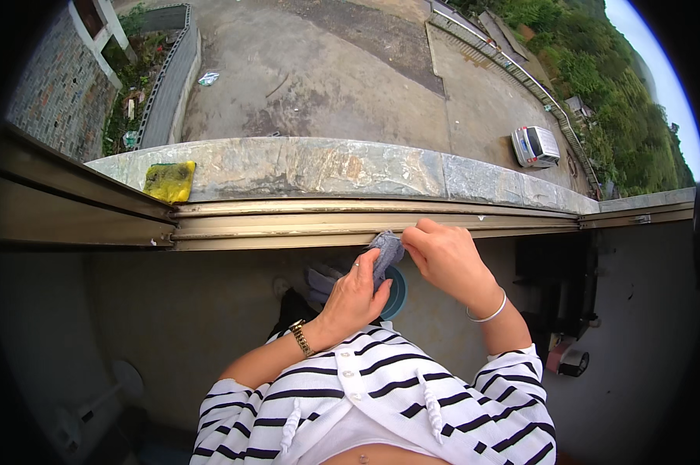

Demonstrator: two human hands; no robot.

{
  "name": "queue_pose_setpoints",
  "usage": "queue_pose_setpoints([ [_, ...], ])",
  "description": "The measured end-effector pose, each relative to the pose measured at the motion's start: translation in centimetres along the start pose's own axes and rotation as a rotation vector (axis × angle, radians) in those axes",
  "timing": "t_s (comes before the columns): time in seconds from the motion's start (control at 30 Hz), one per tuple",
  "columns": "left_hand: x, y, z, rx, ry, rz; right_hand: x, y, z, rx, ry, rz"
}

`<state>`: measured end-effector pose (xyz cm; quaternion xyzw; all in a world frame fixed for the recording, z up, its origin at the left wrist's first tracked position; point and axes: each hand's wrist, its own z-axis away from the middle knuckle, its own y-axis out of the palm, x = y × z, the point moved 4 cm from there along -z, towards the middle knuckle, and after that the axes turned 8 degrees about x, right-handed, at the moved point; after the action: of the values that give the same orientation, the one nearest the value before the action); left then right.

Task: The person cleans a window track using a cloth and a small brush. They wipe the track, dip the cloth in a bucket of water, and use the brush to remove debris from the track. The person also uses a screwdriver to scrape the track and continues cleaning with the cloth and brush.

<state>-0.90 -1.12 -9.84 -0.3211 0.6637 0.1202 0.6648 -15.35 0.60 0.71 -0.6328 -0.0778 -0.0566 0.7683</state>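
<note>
Both my hands hold a grey cloth (386,252) at the inner edge of a window track (288,221). My left hand (356,294), with a ring and a gold watch, grips the cloth's lower part. My right hand (443,256), with a silver bangle on the wrist, pinches the cloth's top against the track's lower rail. A teal round basin (397,294) shows partly below, behind my left hand.
A yellow sponge (169,180) lies on the stone sill (327,167) at the left. Beyond the sill, far below, are a concrete yard and a parked white car (535,146). A sliding window frame (71,201) stands at the left. Dark items sit on the floor at right (567,356).
</note>
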Motion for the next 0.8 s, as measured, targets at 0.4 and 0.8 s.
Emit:
queue_pose_setpoints([
  [0.4,0.3,-3.2,1.7,-0.055,0.039,0.097,0.3,1.7,-0.5,-0.098,-0.037,-0.131],
  [0.8,1.5,-9.8,5.8,-0.280,-0.021,0.023,7.2,2.9,-5.5,-0.130,-0.070,-0.290],
])
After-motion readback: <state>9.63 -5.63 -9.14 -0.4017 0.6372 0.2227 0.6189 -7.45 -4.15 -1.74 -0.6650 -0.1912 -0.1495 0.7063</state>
